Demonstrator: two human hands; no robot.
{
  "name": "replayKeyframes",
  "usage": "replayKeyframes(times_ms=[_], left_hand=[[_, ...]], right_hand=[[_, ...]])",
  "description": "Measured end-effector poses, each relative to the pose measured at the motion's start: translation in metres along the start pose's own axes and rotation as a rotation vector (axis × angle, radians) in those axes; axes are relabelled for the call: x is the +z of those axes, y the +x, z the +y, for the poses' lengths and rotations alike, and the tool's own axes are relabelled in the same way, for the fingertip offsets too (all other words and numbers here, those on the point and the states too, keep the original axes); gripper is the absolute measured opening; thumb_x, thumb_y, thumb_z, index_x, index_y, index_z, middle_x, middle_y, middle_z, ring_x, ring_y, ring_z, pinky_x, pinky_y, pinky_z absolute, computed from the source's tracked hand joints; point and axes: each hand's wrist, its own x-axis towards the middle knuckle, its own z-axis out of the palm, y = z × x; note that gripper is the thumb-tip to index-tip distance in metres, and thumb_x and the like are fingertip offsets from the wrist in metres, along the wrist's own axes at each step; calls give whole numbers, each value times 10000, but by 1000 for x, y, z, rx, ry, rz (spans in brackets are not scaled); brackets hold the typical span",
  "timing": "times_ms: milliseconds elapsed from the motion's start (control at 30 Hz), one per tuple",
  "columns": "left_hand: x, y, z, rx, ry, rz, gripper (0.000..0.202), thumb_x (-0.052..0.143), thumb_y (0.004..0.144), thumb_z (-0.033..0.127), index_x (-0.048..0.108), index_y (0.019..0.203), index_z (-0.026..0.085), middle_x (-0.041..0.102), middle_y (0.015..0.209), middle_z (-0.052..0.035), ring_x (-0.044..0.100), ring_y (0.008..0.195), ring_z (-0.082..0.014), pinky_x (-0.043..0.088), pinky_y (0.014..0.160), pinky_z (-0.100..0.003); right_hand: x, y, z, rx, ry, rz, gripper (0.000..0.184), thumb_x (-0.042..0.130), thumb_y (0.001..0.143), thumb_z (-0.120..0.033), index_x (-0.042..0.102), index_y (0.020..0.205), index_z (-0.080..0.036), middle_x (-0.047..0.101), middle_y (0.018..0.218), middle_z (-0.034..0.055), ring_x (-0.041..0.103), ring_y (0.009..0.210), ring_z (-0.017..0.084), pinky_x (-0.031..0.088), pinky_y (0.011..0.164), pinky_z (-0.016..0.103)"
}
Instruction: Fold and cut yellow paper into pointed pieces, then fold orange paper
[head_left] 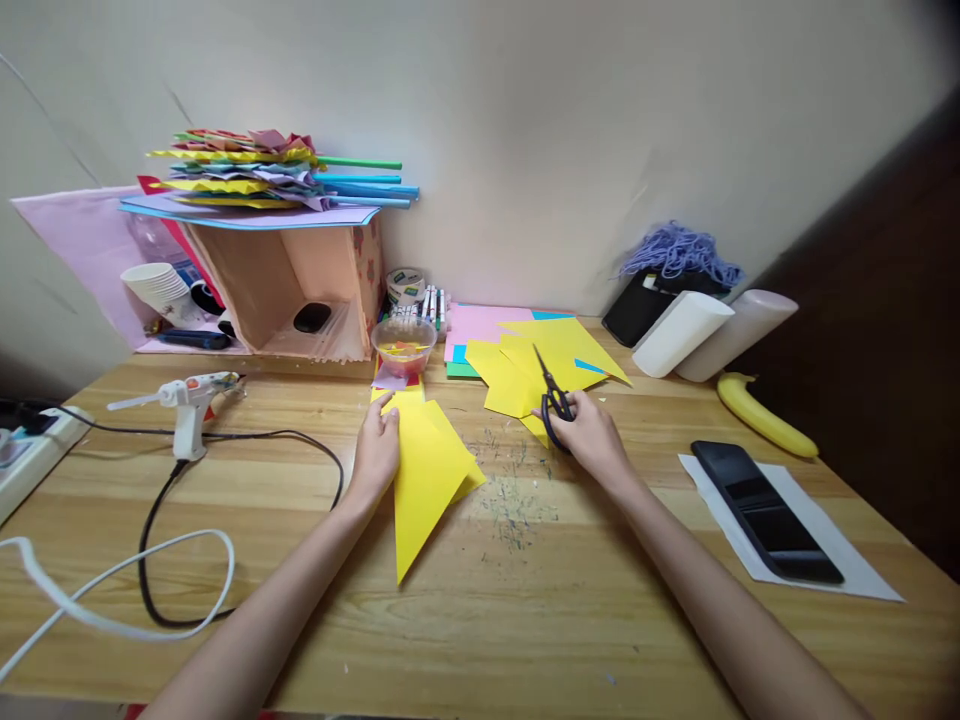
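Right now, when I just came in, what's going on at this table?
Someone is handling yellow paper and scissors. Their left hand holds some cut yellow paper near the front of a clear bowl of paper bits. Their right hand holds black scissors, apart from that paper and with the tips pointing away. More yellow sheets lie behind, and a glue gun is off to the left.
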Motion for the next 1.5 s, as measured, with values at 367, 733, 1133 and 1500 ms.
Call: replayKeyframes(times_ms=[367,733,1133,1500], left_hand=[[11,-21,9,296,265,19,397,446,788,200,396,1182,208,410,1222,-110,400,1169,-223,354,953,-407],[16,-31,23,339,168,-185,217,423,812,227,510,1009,201,531,1066,-69,533,980,-183,423,821,-330],[22,-38,27,-394,-548,-830,438,518,790,463,566,1064,124,638,1024,-155,604,954,-227,452,842,-352],[9,-28,21,-487,-475,-635,308,678,650,195,601,940,124,675,952,-124,648,816,-222,498,747,-310]], right_hand=[[3,23,36,123,-324,151,422,632,707,-320,399,981,-99,617,964,219,592,912,310,413,667,314],[-8,29,46,206,353,12,397,711,516,-395,452,727,-181,594,709,46,577,670,203,420,569,285],[20,-70,-53,177,1051,-598,493,793,471,-369,459,782,-183,557,670,-32,517,516,99,433,456,221],[24,-63,-40,181,1043,-422,405,626,675,-523,396,777,-206,514,529,-73,516,425,93,430,418,210]])
